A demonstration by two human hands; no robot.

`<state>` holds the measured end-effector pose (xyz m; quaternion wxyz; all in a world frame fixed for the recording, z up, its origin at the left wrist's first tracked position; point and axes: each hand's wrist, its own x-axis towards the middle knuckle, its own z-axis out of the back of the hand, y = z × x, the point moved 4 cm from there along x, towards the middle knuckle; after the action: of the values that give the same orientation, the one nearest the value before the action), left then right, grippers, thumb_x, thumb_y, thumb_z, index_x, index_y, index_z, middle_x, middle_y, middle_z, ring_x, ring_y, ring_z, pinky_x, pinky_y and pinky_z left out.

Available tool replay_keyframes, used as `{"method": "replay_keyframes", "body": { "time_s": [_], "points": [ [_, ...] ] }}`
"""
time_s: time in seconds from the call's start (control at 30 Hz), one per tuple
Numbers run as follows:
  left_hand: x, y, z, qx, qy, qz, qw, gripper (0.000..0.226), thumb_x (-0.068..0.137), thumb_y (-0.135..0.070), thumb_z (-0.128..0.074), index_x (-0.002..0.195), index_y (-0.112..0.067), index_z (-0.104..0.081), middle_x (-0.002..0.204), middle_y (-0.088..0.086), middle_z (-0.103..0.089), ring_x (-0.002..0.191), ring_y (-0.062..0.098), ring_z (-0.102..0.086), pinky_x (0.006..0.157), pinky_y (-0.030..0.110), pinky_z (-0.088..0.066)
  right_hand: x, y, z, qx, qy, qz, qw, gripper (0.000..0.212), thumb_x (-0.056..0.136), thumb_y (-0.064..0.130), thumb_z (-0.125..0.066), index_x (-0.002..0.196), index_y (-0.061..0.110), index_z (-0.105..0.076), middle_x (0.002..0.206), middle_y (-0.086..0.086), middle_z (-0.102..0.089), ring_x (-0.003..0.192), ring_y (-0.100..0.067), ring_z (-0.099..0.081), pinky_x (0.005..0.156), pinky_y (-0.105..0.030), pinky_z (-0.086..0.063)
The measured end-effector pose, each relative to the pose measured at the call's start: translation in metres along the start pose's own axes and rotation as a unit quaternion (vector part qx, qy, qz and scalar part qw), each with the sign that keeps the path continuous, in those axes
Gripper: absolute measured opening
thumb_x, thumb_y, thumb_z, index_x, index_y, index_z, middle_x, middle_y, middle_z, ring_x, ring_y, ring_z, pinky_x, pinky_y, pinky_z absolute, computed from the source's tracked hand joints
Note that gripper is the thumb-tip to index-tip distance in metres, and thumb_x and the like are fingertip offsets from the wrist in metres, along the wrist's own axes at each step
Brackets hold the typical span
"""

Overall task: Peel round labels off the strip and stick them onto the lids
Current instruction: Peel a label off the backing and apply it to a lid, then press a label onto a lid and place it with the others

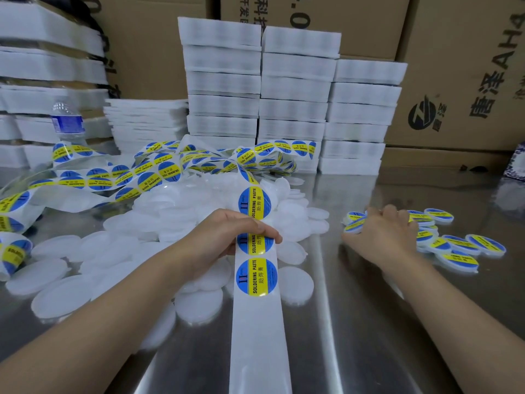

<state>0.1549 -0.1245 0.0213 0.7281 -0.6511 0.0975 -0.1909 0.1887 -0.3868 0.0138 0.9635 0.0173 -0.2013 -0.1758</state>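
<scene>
A long white backing strip point(257, 331) carries round blue-and-yellow labels and runs from the table's near edge up into a tangled heap of strip point(159, 169). My left hand point(227, 237) grips the strip, thumb across one label. One label point(256, 277) sits just below my fingers. A pile of plain white round lids point(181, 211) lies under and left of that hand. My right hand point(383, 231) rests with curled fingers on a group of labelled lids point(460, 245) at the right; whether it holds one is hidden.
The steel table point(369, 322) reflects light. Stacks of white foam trays point(292, 103) stand behind the lids, more foam at the left. A water bottle point(68, 123) stands at back left. Cardboard boxes point(468, 81) line the back.
</scene>
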Motion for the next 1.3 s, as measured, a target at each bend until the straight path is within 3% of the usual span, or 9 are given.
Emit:
{"method": "replay_keyframes", "body": {
  "time_s": [0.2, 0.37, 0.57, 0.7, 0.8, 0.93, 1.07, 1.17, 1.3],
  "points": [
    [0.000, 0.001, 0.001, 0.008, 0.004, -0.004, 1.000, 0.035, 0.091, -0.008, -0.050, 0.077, -0.019, -0.080, 0.097, 0.001, -0.076, 0.090, 0.013, -0.070, 0.084, 0.030, -0.057, 0.006, -0.009, -0.003, -0.047, 0.011, -0.024, 0.999, 0.064, 0.072, 0.056, -0.057, 0.120, 0.014, -0.055, 0.124, -0.011, -0.045, 0.119, -0.033, -0.038, 0.096, -0.039, -0.030],
    [0.000, 0.001, 0.001, 0.002, 0.001, -0.005, 1.000, 0.034, 0.090, -0.007, -0.050, 0.077, -0.017, -0.080, 0.095, 0.002, -0.076, 0.086, 0.012, -0.070, 0.079, 0.027, -0.058, 0.007, -0.013, -0.004, -0.057, 0.034, -0.020, 0.998, 0.067, 0.073, 0.059, -0.057, 0.124, 0.017, -0.049, 0.126, -0.012, -0.039, 0.119, -0.033, -0.034, 0.096, -0.040, -0.028],
    [0.000, 0.001, 0.001, 0.011, -0.002, -0.004, 1.000, 0.034, 0.090, -0.006, -0.051, 0.077, -0.019, -0.080, 0.096, 0.002, -0.076, 0.088, 0.013, -0.070, 0.080, 0.029, -0.058, 0.003, -0.008, 0.000, -0.069, 0.007, 0.013, 0.998, 0.043, 0.079, 0.046, -0.055, 0.117, 0.026, -0.057, 0.121, -0.010, -0.042, 0.117, -0.033, -0.035, 0.097, -0.039, -0.028],
    [0.001, 0.001, 0.002, 0.021, -0.014, -0.005, 1.000, 0.030, 0.087, -0.009, -0.055, 0.078, -0.023, -0.080, 0.096, 0.001, -0.076, 0.092, 0.016, -0.069, 0.087, 0.038, -0.053, 0.003, -0.011, 0.003, -0.108, 0.006, -0.002, 0.994, 0.037, 0.082, 0.035, -0.057, 0.118, 0.027, -0.056, 0.122, -0.009, -0.041, 0.117, -0.031, -0.035, 0.098, -0.037, -0.028],
    [0.001, 0.001, 0.001, 0.013, -0.017, -0.005, 1.000, 0.024, 0.080, -0.010, -0.060, 0.080, -0.025, -0.080, 0.096, 0.001, -0.076, 0.090, 0.017, -0.069, 0.078, 0.032, -0.053, 0.001, -0.008, 0.007, -0.086, -0.001, 0.010, 0.996, 0.037, 0.082, 0.029, -0.057, 0.118, 0.023, -0.056, 0.121, -0.010, -0.042, 0.115, -0.032, -0.036, 0.096, -0.037, -0.028],
    [0.001, 0.000, 0.002, -0.002, -0.022, -0.001, 1.000, 0.036, 0.086, 0.002, -0.055, 0.081, -0.024, -0.079, 0.096, 0.003, -0.076, 0.086, 0.016, -0.070, 0.074, 0.029, -0.057, -0.011, 0.018, 0.024, 0.083, -0.066, 0.089, 0.990, 0.035, 0.082, 0.033, -0.061, 0.116, 0.023, -0.060, 0.119, -0.007, -0.046, 0.112, -0.030, -0.035, 0.090, -0.035, -0.026],
    [0.002, 0.000, 0.002, -0.013, -0.033, -0.002, 0.999, 0.035, 0.085, 0.004, -0.056, 0.082, -0.024, -0.078, 0.086, -0.004, -0.075, 0.075, 0.011, -0.069, 0.069, 0.027, -0.057, -0.049, 0.055, 0.056, 0.287, -0.145, 0.269, 0.908, 0.028, 0.082, 0.036, -0.058, 0.103, 0.019, -0.068, 0.096, 0.001, -0.050, 0.097, -0.021, -0.041, 0.085, -0.030, -0.028],
    [0.003, 0.000, 0.001, -0.025, -0.033, -0.011, 0.999, 0.035, 0.085, 0.005, -0.057, 0.095, -0.023, -0.074, 0.082, -0.003, -0.072, 0.070, 0.012, -0.069, 0.063, 0.024, -0.057, -0.080, 0.072, 0.070, 0.330, -0.100, 0.413, 0.843, 0.029, 0.077, 0.032, -0.061, 0.101, 0.016, -0.068, 0.088, 0.001, -0.053, 0.087, -0.016, -0.041, 0.078, -0.028, -0.033],
    [0.004, 0.001, 0.004, -0.064, -0.043, -0.017, 0.997, 0.036, 0.085, 0.005, -0.056, 0.104, -0.023, -0.070, 0.090, 0.003, -0.073, 0.076, 0.018, -0.071, 0.063, 0.025, -0.058, -0.093, 0.080, 0.066, 0.301, -0.011, 0.466, 0.832, 0.040, 0.072, 0.034, -0.067, 0.110, 0.022, -0.066, 0.093, 0.004, -0.052, 0.089, -0.017, -0.044, 0.081, -0.028, -0.038]
  ]
}}
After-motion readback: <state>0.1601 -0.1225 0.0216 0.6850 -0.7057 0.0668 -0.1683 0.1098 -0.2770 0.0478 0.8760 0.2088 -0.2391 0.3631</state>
